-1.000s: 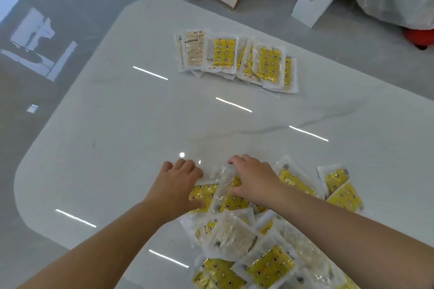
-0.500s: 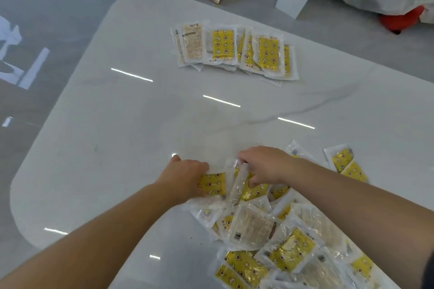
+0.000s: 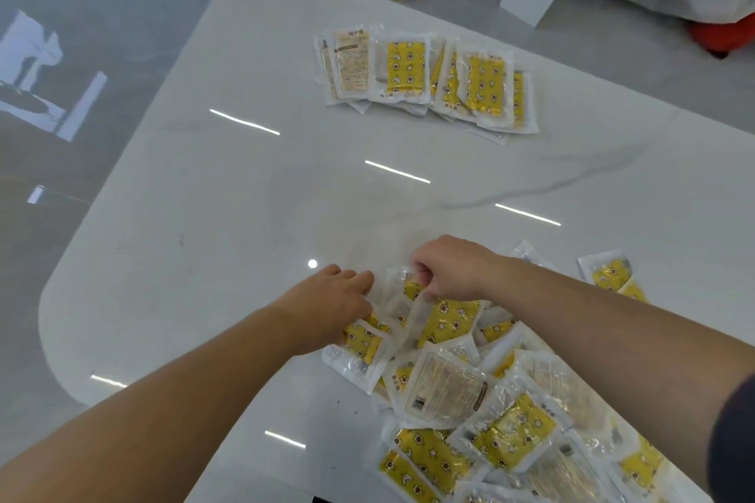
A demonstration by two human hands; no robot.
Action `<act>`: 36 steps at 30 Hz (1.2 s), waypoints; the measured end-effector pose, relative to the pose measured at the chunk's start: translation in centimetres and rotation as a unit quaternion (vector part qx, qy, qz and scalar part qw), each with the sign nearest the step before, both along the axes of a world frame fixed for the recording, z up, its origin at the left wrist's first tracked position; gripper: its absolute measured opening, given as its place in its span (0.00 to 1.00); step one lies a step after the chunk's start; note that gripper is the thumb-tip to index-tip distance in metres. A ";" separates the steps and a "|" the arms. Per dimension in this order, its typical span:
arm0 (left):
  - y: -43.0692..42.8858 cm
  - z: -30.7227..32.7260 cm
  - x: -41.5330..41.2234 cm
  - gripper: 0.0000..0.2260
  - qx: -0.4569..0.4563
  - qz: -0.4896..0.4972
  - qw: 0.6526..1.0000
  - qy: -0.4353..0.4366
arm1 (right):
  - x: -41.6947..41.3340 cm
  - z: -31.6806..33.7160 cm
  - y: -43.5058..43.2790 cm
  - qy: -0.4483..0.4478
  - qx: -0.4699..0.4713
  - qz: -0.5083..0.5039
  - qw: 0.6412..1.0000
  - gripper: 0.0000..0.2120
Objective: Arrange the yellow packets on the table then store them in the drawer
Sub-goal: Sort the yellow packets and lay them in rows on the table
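Your left hand grips one yellow packet, right hand pinches a second packet atop the near pile on the table — likely light, slick, floppy, so grab the sealed edges.

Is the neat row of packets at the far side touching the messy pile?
No, a stretch of bare table lies between the row and the pile.

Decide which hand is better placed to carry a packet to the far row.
Probably right: the right hand pinches a packet nearer the far row; the left hand shows no clear grip.
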State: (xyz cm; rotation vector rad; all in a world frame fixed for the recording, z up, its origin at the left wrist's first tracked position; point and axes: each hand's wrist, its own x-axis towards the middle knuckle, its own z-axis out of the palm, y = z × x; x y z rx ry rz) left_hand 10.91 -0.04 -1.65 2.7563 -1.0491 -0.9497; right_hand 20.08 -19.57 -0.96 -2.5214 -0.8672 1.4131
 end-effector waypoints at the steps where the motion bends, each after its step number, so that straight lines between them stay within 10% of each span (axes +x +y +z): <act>1: 0.0 0.1 0.1 0.16 0.002 0.004 1.000 0.011 | 0.1 0.1 0.0 0.002 0.005 -0.006 1.000 0.13; 8: 1.4 2.2 1.0 0.06 0.023 0.154 0.980 0.125 | 1.7 2.1 -0.7 0.014 0.043 -0.061 0.997 0.12; 15: 3.4 5.9 4.2 0.11 -0.104 0.503 0.849 0.124 | 6.0 6.1 -1.7 -0.044 0.130 -0.277 0.951 0.12; 27: 7.1 6.0 16.4 0.19 -0.339 0.774 0.534 0.034 | 12.6 4.7 6.6 -0.002 0.252 -0.712 0.655 0.12; 36: 9.9 2.4 27.0 0.08 -0.359 0.759 0.541 0.044 | 18.7 1.4 12.1 -0.021 0.250 -0.809 0.531 0.13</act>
